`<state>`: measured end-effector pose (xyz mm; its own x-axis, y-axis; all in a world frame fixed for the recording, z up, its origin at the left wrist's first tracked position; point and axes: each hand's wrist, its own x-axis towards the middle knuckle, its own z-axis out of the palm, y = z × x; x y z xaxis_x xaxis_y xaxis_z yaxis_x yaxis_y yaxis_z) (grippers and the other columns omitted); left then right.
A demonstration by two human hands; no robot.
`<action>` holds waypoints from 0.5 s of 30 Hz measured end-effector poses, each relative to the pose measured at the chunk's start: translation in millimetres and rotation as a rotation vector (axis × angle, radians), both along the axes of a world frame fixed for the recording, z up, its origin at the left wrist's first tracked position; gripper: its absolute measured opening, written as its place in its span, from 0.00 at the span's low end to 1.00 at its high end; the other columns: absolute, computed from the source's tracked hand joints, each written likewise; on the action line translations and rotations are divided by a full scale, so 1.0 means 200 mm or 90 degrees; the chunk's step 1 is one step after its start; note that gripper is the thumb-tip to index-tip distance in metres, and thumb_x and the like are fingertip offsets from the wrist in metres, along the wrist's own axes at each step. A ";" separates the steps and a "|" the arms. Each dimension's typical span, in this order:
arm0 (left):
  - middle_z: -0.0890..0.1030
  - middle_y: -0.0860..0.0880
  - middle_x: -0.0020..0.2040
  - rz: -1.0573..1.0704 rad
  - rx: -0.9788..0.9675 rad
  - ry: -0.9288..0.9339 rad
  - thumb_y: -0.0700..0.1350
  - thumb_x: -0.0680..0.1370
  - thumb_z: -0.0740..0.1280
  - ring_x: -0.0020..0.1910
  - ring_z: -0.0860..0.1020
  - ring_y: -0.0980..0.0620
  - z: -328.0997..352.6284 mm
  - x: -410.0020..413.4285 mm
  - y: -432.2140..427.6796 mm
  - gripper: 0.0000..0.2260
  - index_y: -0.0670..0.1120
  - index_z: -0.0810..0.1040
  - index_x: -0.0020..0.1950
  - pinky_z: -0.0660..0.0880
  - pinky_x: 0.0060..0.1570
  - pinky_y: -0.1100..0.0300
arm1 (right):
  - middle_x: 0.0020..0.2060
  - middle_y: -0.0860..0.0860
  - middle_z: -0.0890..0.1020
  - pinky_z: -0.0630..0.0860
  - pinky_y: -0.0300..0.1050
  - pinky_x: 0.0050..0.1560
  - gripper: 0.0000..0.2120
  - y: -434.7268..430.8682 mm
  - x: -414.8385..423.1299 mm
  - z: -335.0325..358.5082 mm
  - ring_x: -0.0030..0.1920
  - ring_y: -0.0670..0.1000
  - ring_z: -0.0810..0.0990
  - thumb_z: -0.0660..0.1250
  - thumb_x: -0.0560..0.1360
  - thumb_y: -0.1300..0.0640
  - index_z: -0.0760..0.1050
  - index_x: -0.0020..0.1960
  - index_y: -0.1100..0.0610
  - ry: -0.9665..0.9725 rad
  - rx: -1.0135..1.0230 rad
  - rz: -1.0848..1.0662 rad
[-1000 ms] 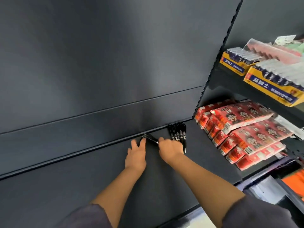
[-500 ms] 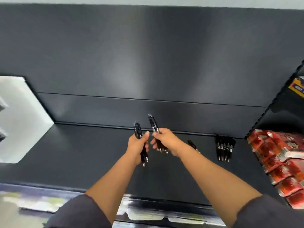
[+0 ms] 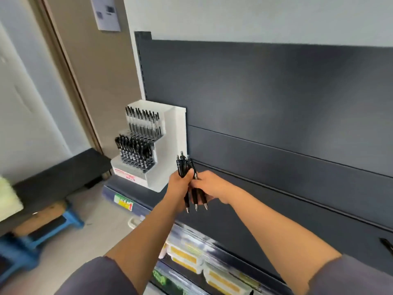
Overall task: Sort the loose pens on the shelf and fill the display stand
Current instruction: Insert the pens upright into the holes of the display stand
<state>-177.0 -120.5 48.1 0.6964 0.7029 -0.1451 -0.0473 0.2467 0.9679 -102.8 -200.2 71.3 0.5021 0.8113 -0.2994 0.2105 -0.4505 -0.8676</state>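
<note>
Above a dark store shelf [image 3: 276, 220], a person's left hand [image 3: 179, 186] gripped a bundle of black pens [image 3: 181, 168], its fingers curled round the barrels. The right hand [image 3: 212, 185] pinched the same bundle from the other side, the two hands touching. The pens stood nearly upright, clips on top and three metal tips poking out below the hands. Both palms covered the middle of the bundle, so the exact count could not be made out.

Just to the left, at the end of the shelf, stood a white stepped display stand [image 3: 174, 133]. A row of clear-barrelled pens [image 3: 144, 124] filled its upper tier, and a tight pack of darker pens [image 3: 134, 152] filled the tier below. Red print on the stand's front label [image 3: 125, 174] was too blurred to read.

At the right border, well apart from the hands, one loose pen [image 3: 387, 245] lay on the shelf, most of it cut off by the frame. Packages with yellow labels [image 3: 185, 257] on the shelf below were smeared by motion, as was a blue stool [image 3: 71, 219] on the floor to the left. Grey sleeves [image 3: 350, 277] ran out of view at the bottom.
</note>
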 end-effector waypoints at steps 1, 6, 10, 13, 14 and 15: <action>0.77 0.39 0.40 0.015 0.003 0.003 0.39 0.80 0.62 0.41 0.76 0.43 0.00 -0.05 0.08 0.05 0.39 0.75 0.46 0.75 0.46 0.46 | 0.41 0.59 0.82 0.82 0.54 0.46 0.09 0.09 -0.03 0.00 0.40 0.57 0.83 0.61 0.79 0.57 0.75 0.43 0.58 -0.003 -0.013 0.004; 0.77 0.42 0.36 0.097 -0.026 -0.007 0.39 0.80 0.60 0.36 0.77 0.44 0.00 -0.20 0.40 0.07 0.42 0.73 0.43 0.76 0.42 0.47 | 0.33 0.53 0.82 0.81 0.39 0.32 0.14 0.43 -0.12 0.00 0.31 0.46 0.82 0.68 0.75 0.48 0.78 0.41 0.59 -0.086 -0.087 0.071; 0.78 0.45 0.37 0.115 -0.022 -0.029 0.39 0.80 0.60 0.34 0.76 0.48 -0.03 -0.23 0.61 0.04 0.43 0.74 0.48 0.75 0.36 0.56 | 0.37 0.53 0.81 0.78 0.40 0.28 0.10 0.67 -0.12 0.04 0.30 0.47 0.78 0.65 0.76 0.52 0.77 0.43 0.59 -0.144 0.035 -0.058; 0.79 0.48 0.38 0.003 0.047 -0.037 0.38 0.80 0.60 0.31 0.78 0.53 -0.03 -0.23 0.65 0.06 0.43 0.75 0.53 0.75 0.33 0.61 | 0.44 0.50 0.77 0.69 0.36 0.28 0.10 0.76 -0.10 0.06 0.31 0.46 0.74 0.63 0.78 0.54 0.75 0.58 0.55 -0.166 0.127 -0.084; 0.80 0.49 0.38 -0.020 0.065 -0.037 0.37 0.80 0.60 0.31 0.78 0.54 -0.03 -0.22 0.68 0.06 0.43 0.75 0.54 0.75 0.32 0.63 | 0.43 0.50 0.77 0.68 0.35 0.29 0.11 0.79 -0.09 0.06 0.30 0.45 0.73 0.63 0.78 0.55 0.76 0.59 0.56 -0.179 0.143 -0.067; 0.80 0.49 0.38 -0.027 0.079 -0.034 0.37 0.80 0.60 0.31 0.78 0.53 -0.04 -0.22 0.71 0.06 0.43 0.74 0.54 0.75 0.32 0.63 | 0.42 0.50 0.77 0.68 0.35 0.29 0.11 0.83 -0.08 0.05 0.29 0.46 0.72 0.64 0.78 0.56 0.77 0.59 0.57 -0.180 0.160 -0.056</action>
